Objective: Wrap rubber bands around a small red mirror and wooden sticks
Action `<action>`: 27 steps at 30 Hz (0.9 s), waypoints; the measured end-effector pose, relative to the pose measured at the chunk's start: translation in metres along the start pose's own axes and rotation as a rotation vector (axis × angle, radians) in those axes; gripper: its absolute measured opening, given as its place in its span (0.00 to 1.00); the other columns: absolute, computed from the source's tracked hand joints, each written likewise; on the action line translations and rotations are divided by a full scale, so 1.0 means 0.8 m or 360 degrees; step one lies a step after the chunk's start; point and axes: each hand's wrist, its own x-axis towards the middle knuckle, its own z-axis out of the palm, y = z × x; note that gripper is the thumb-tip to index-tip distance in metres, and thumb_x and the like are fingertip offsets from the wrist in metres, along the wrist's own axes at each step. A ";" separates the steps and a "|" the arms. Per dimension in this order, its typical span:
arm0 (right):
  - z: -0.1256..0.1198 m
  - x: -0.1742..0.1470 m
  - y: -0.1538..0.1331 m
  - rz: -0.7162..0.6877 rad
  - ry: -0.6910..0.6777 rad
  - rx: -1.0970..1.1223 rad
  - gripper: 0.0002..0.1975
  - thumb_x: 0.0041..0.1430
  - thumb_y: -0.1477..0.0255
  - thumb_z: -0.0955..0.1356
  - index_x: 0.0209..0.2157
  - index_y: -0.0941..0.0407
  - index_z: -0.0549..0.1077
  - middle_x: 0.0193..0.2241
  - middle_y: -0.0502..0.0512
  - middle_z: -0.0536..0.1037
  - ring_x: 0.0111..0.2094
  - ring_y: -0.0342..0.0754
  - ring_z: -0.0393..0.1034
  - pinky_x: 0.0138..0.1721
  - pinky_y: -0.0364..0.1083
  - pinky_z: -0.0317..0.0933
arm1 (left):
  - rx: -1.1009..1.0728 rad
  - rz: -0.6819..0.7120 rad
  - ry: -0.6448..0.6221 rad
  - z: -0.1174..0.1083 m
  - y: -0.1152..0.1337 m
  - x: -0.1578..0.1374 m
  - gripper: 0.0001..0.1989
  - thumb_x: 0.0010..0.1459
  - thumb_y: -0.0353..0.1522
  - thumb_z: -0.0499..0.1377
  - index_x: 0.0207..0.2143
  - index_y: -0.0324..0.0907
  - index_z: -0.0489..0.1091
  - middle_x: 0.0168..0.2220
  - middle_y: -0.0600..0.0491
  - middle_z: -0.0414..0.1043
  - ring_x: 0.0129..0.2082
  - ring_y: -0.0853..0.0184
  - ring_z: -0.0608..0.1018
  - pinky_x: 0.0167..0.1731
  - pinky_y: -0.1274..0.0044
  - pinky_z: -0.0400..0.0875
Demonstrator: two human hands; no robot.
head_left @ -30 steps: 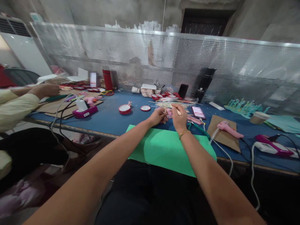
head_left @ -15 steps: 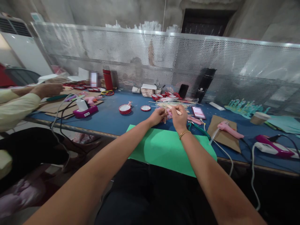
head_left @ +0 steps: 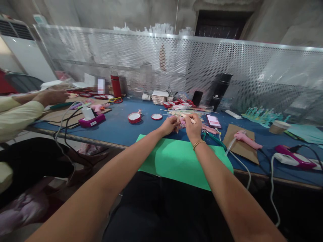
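Note:
My right hand (head_left: 193, 126) is closed around a pale, pen-like tool (head_left: 192, 121), whose tip points left toward my other hand. A small pale strip (head_left: 178, 118) stands up from the pinched fingers of my left hand (head_left: 170, 125); its exact kind is too small to make out. Pink pieces (head_left: 182, 122) lie on the blue table between and behind the hands, partly hidden by the fingers. Below my wrists a bright green sheet (head_left: 174, 158) hangs over the table's front edge. Green-handled pliers (head_left: 214, 138) rest right of my right wrist.
A pink glue gun (head_left: 246, 138) lies on cardboard (head_left: 232, 134) to the right, near a purple power strip (head_left: 294, 157). Left stand a round red-rimmed tin (head_left: 134, 117) and a red-rimmed disc (head_left: 156, 116). A co-worker's hands (head_left: 51, 96) are at far left.
Both hands stay in nearly the same place with the same grip. The co-worker's hand at the left has shifted slightly.

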 end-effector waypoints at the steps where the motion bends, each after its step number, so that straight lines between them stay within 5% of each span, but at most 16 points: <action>1: 0.000 0.000 -0.001 0.0000 -0.0002 0.0011 0.08 0.56 0.67 0.63 0.25 0.54 0.67 0.23 0.48 0.73 0.27 0.46 0.66 0.32 0.45 0.59 | -0.0019 -0.0011 0.0004 0.000 0.001 0.000 0.08 0.58 0.31 0.59 0.30 0.38 0.62 0.21 0.56 0.71 0.14 0.75 0.72 0.16 0.83 0.63; 27: 0.000 0.000 -0.003 -0.0017 -0.0049 0.0019 0.08 0.57 0.66 0.64 0.26 0.54 0.68 0.24 0.49 0.74 0.27 0.47 0.67 0.32 0.45 0.59 | -0.0003 -0.0047 -0.0004 0.002 0.005 -0.004 0.08 0.59 0.32 0.58 0.33 0.38 0.62 0.22 0.55 0.73 0.13 0.75 0.72 0.14 0.84 0.61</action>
